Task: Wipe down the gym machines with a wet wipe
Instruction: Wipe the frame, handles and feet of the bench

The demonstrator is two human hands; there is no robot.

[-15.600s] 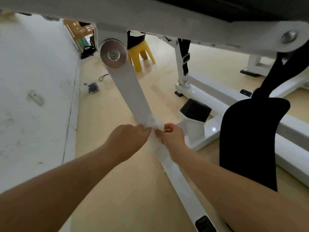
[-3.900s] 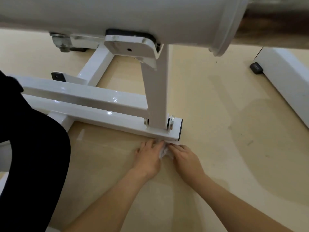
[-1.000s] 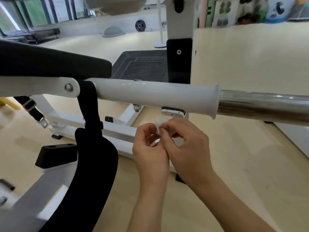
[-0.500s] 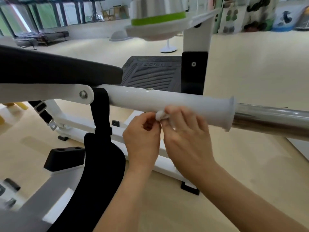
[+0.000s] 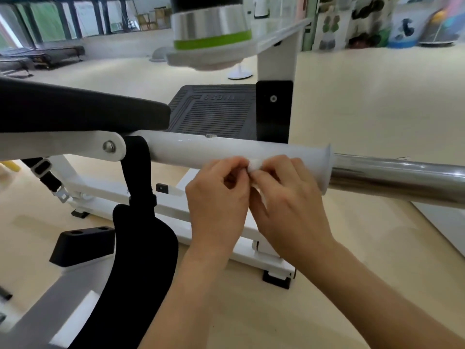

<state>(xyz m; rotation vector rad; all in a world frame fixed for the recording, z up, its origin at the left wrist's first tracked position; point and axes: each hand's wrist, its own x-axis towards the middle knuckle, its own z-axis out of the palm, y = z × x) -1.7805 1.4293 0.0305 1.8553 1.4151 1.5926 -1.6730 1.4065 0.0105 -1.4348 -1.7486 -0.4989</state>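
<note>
A small crumpled white wet wipe (image 5: 255, 164) is pinched between the fingertips of both my hands, right against the lower front of the machine's white horizontal tube (image 5: 226, 149). My left hand (image 5: 217, 200) holds it from the left with curled fingers. My right hand (image 5: 289, 205) holds it from the right. Most of the wipe is hidden by my fingers. The tube ends in a flared white collar (image 5: 327, 167), from which a chrome bar (image 5: 402, 177) runs off to the right.
A black pad (image 5: 75, 109) lies at the left, with a black strap and hanging pad (image 5: 141, 248) below it. A white base frame (image 5: 176, 210), a ribbed black footplate (image 5: 216, 109), a white post (image 5: 276, 59) and a metal bottle (image 5: 211, 23) stand behind.
Over the last second my hands rose with the wipe from below the tube up to it. The view shifted slightly, and the hands stay pinched together at the tube.
</note>
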